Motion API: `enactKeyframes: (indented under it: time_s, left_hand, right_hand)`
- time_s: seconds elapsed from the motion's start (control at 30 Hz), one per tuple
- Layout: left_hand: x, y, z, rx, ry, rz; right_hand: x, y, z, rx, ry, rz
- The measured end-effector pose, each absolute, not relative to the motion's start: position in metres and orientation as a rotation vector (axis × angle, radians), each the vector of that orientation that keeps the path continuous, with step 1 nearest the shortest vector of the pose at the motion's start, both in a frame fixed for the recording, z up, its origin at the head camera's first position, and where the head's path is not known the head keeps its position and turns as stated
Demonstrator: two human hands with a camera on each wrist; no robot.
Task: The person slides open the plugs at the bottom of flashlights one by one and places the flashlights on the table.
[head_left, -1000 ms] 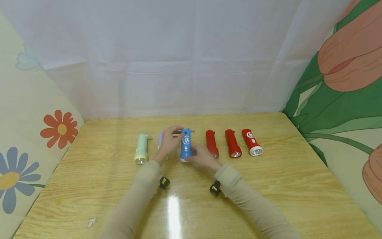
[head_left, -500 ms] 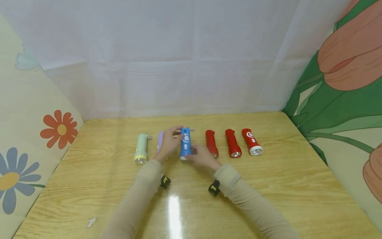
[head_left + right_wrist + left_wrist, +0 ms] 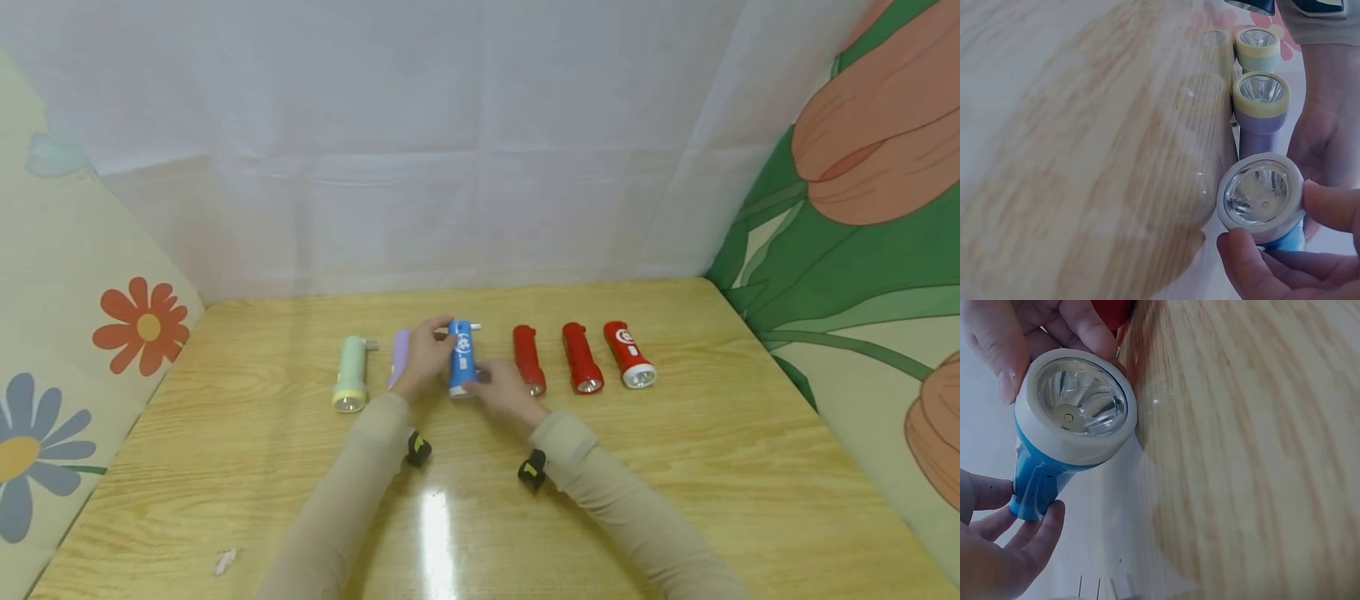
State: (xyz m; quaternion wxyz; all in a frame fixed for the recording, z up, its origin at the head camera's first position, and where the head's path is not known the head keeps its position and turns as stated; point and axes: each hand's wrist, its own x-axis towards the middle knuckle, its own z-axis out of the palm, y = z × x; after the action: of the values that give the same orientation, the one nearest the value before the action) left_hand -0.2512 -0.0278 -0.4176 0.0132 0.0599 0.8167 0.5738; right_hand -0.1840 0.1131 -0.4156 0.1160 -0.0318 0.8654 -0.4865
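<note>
Both hands are on a blue flashlight (image 3: 462, 360) with a white head and a small metal plug sticking out near its tail. My left hand (image 3: 426, 358) pinches the narrow tail end between thumb and fingers. At the head end, the thumb and fingers of my right hand (image 3: 508, 392) grip the white rim (image 3: 1294, 187). The lens (image 3: 1082, 397) faces toward me, and in the left wrist view the head looks close to or touching the wood. A purple flashlight (image 3: 1263, 109) lies just left, partly hidden behind my left hand in the head view.
A mint-green flashlight (image 3: 352, 371) with a yellow head lies at the row's left end. Right of my hands lie two all-red flashlights (image 3: 528, 358) and a red one with a white head (image 3: 630, 354). A white scrap (image 3: 225, 561) marks the wooden table (image 3: 675, 483) at front left.
The blue flashlight's head end has shifted slightly away from me, with both hands still holding it. The other flashlights stay in place; the view has drifted a little.
</note>
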Motion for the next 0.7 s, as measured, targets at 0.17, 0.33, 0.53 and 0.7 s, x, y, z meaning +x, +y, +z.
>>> enactKeyframes:
  time_s: [0.17, 0.33, 0.53, 0.7]
  left_hand:
    - [-0.254, -0.029, -0.42, 0.15, 2.504, 1.799]
    - [-0.256, -0.029, -0.422, 0.127, 2.496, 1.778]
    - [-0.257, -0.027, -0.423, 0.073, 2.516, 1.706]
    - [-0.257, -0.026, -0.421, 0.057, 2.535, 1.643]
  right_hand:
    - [-0.186, 0.112, -0.413, -0.097, 2.517, -1.447]
    - [-0.188, 0.111, -0.413, -0.114, 2.548, -1.423]
    - [-0.192, 0.112, -0.415, -0.094, 2.552, -1.388]
    - [-0.197, 0.113, -0.416, -0.066, 2.542, -1.386]
